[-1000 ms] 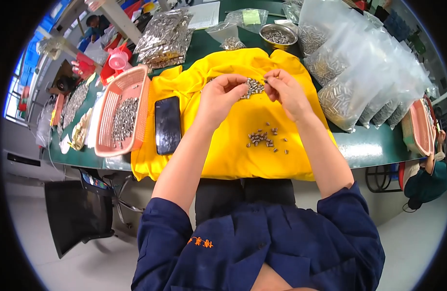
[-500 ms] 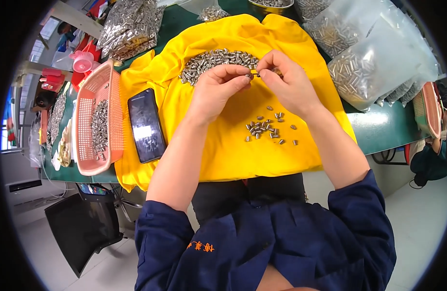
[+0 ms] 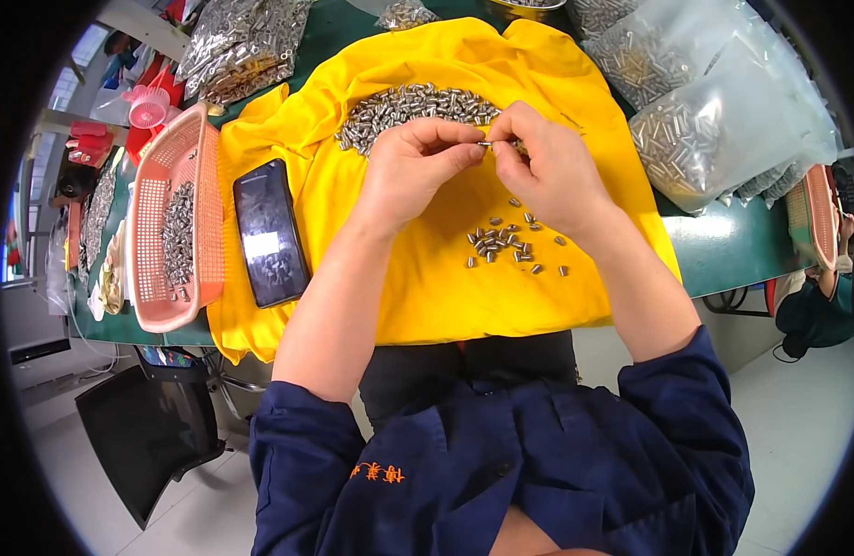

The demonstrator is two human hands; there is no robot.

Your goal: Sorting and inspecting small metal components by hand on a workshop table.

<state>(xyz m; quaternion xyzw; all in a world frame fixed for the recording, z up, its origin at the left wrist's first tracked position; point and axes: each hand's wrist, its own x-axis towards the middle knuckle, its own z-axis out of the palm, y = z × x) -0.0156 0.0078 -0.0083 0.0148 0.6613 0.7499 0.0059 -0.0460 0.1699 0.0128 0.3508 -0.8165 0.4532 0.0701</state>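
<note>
A creased yellow cloth [image 3: 445, 301] covers the near part of a green tabletop [image 3: 714, 246], with a black chair [image 3: 153, 440] standing on the pale floor to the left. Close to the person, small metal cylinders [image 3: 496, 243] lie scattered on the cloth; left of them sit a black smartphone [image 3: 271, 232] and a pink perforated basket [image 3: 207, 232] holding more metal parts. Farther up the cloth a dense pile of metal cylinders [image 3: 413, 104] is heaped, and beyond it are clear plastic bags of parts [image 3: 682, 148] at right, a heap of bagged metal pieces [image 3: 241, 46] at left and a metal bowl [image 3: 524, 7] cut by the top edge. A second ago a clear gap parted the two hands; now their fingertips nearly meet, and more of the pile shows. Both forearms angle inward over the cloth: the left hand [image 3: 413, 171] pinches a small metal piece [image 3: 487, 145] between thumb and forefinger, just below the pile, while the right hand [image 3: 552, 171] curls its fingertips against the other end, whether gripping or only touching I cannot tell.
</note>
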